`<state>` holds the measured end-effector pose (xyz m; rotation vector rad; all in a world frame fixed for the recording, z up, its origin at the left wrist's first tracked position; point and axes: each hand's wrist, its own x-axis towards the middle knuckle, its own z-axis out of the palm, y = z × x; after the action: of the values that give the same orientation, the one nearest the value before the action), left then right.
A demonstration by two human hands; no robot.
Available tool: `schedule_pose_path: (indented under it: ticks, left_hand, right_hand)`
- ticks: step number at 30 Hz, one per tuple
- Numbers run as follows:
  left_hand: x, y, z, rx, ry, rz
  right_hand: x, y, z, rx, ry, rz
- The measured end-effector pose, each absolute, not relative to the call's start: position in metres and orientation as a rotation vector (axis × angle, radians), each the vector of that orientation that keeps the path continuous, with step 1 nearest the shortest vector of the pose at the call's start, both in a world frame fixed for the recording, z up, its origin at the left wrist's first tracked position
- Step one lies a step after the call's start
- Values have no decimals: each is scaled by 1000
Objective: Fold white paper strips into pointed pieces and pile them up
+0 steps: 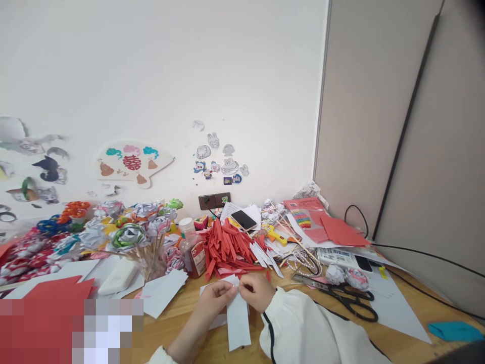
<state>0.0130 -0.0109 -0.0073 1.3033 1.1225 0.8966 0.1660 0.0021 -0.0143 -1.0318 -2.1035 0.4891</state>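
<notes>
A folded strip of white paper (238,323) hangs down between my two hands, over the table's front. My left hand (217,298) pinches its top edge with thumb and fingertips. Close against it, my right hand (257,291) has curled fingers on the same top end, at the right corner. Another piece of white paper (219,321) lies partly hidden under the strip and my left hand. Just behind my hands is a heap of folded red paper strips (227,242), with several folded white strips (267,258) at its right.
Black-handled scissors (350,301) lie right of my sleeve. A bottle of dark liquid (193,255) stands behind left, near paper flowers on sticks (149,253). A yellow glue gun (276,235), a phone (243,220) and red sheets (343,230) lie farther back. Black cables (428,258) cross the right side.
</notes>
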Motion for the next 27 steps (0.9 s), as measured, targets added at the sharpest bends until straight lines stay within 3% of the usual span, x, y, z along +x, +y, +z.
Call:
schedule_pose_path:
  ticks: [27]
  left_hand:
    - [20, -17, -2, 1679, 1233, 1094]
  right_hand:
    - [165, 3, -15, -953, -2042, 666]
